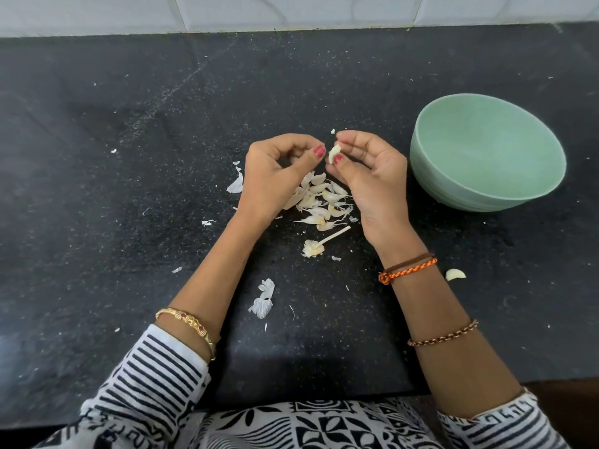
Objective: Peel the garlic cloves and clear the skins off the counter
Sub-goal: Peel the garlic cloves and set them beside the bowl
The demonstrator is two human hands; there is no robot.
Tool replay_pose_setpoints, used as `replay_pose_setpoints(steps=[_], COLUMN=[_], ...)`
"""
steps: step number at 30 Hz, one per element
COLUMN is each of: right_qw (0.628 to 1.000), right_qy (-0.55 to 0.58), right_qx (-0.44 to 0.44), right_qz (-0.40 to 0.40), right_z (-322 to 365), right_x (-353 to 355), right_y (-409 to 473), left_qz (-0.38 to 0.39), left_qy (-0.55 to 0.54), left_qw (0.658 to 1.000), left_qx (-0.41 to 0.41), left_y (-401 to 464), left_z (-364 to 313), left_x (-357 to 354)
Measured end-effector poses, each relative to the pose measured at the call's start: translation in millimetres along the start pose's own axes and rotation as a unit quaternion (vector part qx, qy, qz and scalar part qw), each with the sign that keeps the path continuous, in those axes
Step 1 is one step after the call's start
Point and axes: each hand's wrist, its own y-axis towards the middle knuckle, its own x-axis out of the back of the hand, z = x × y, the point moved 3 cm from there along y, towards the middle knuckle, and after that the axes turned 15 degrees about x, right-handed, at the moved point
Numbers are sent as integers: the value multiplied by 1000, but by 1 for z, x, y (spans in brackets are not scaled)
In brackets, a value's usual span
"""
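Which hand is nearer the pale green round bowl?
Right. The right hand, pinching a garlic clove, sits just left of the pale green round bowl; the left hand lies farther left, beyond it.

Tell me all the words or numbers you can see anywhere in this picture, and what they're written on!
None: nothing here carries readable writing.
The green bowl is plain, with no label or brand.
The black counter shows only speckles and bits of garlic skin.
The tiled wall has veins, not letters.
The patterned clothing has black-and-white shapes, no words.
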Motion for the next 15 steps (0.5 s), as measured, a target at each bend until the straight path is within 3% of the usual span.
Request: replay_pose_setpoints(steps=[6, 15], right_qw=[997, 939], right_qy=[-66, -240], right_qx=[45, 247], right_qz=[-2, 29], right_z=[-1, 2], right_x=[3, -2], right_y=[2, -4], left_qz=[-16, -10], left_qy=[5, -2], left_qw=[1000, 998], left_qx=[22, 62], left_y=[-1, 0], left_z=[1, -1], left_x=[0, 2])
